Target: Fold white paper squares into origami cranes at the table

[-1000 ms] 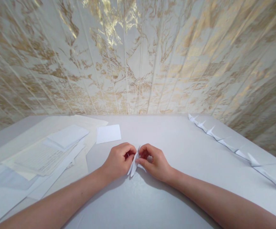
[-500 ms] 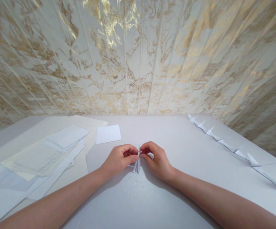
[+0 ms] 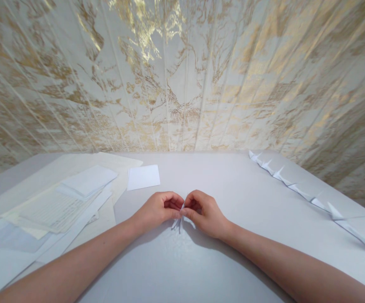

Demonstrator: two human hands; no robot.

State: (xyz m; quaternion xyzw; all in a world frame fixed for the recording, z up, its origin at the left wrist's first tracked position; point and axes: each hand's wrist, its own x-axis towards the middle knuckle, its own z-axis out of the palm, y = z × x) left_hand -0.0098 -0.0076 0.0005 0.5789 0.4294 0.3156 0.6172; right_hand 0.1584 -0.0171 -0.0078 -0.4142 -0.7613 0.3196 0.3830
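A small folded white paper piece [image 3: 178,221] is pinched between both my hands at the middle of the white table [image 3: 201,261]. My left hand [image 3: 159,209] is curled, its thumb and fingers closed on the paper's left side. My right hand [image 3: 205,213] is curled too, gripping the paper's right side. The two hands touch at the fingertips and hide most of the paper; only its lower tips show beneath them.
A white paper square [image 3: 143,176] lies behind my hands. A heap of paper sheets [image 3: 53,206] covers the table's left part. A row of several folded white paper figures [image 3: 299,191] runs along the right edge. A gold-patterned wall [image 3: 182,75] stands behind.
The folded paper, earlier sticking up between my fingers, has been pressed lower and is now mostly hidden. My hands have closed tighter together over it.
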